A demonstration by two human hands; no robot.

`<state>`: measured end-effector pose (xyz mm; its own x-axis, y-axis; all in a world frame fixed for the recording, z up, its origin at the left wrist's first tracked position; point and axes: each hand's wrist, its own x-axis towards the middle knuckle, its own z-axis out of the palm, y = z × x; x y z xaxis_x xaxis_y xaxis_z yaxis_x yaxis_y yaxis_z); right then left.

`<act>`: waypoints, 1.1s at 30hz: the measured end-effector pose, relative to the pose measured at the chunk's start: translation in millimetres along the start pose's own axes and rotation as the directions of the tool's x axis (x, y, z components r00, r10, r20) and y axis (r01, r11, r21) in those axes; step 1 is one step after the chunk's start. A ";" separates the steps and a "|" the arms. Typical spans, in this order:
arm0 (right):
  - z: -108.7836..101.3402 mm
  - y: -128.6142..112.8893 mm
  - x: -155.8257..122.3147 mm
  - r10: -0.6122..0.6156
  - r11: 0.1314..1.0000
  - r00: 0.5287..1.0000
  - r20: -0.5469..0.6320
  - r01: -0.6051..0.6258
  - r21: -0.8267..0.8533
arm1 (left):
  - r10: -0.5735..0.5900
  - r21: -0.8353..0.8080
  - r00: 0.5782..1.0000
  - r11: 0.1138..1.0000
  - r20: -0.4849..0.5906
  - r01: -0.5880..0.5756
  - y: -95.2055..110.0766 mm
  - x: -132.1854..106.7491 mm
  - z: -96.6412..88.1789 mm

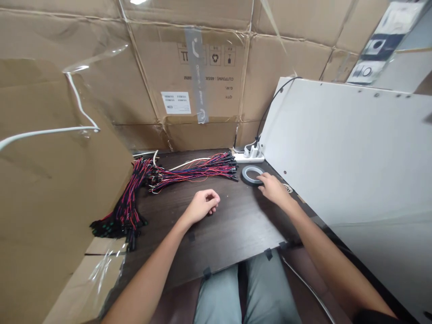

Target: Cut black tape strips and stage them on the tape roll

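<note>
My right hand (273,188) reaches across the dark wooden table (229,229) and its fingertips touch the near edge of a grey roll of tape (252,173). My left hand (202,204) rests on the table's middle in a loose fist with nothing visible in it. Beyond the left hand lies a bundle of red, black and blue wires (199,171) stretching left to right. A second, thicker bundle of the same wires (126,204) lies along the table's left edge.
A white power strip (249,156) with a plugged-in black cable sits at the table's back right. A white panel (347,148) walls the right side. Cardboard boxes (189,76) close off the back and left. Small black tape strips (268,253) hang at the front edge.
</note>
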<state>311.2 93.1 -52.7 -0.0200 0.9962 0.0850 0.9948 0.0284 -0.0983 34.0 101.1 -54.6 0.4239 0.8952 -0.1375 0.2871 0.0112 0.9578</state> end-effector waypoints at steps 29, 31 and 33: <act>-5.2 -73.1 -60.2 0.131 0.583 0.850 -0.510 0.350 0.733 | 0.387 0.041 0.916 0.919 0.104 -0.393 7.9 -25.6 29.6; -6.4 -75.1 -60.0 0.151 0.527 0.883 -0.444 0.308 0.792 | 0.366 -0.021 0.924 0.930 0.106 -0.366 3.8 -23.9 32.0; -7.3 -78.1 -60.3 0.173 0.483 0.898 -0.405 0.281 0.829 | 0.358 -0.067 0.927 0.933 0.111 -0.353 0.3 -22.0 34.1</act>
<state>235.4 30.2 -42.9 0.1948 0.8658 0.4609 0.3912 0.3623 -0.8460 54.1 66.2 -59.9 0.5913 0.7843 0.1875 0.0608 -0.2752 0.9595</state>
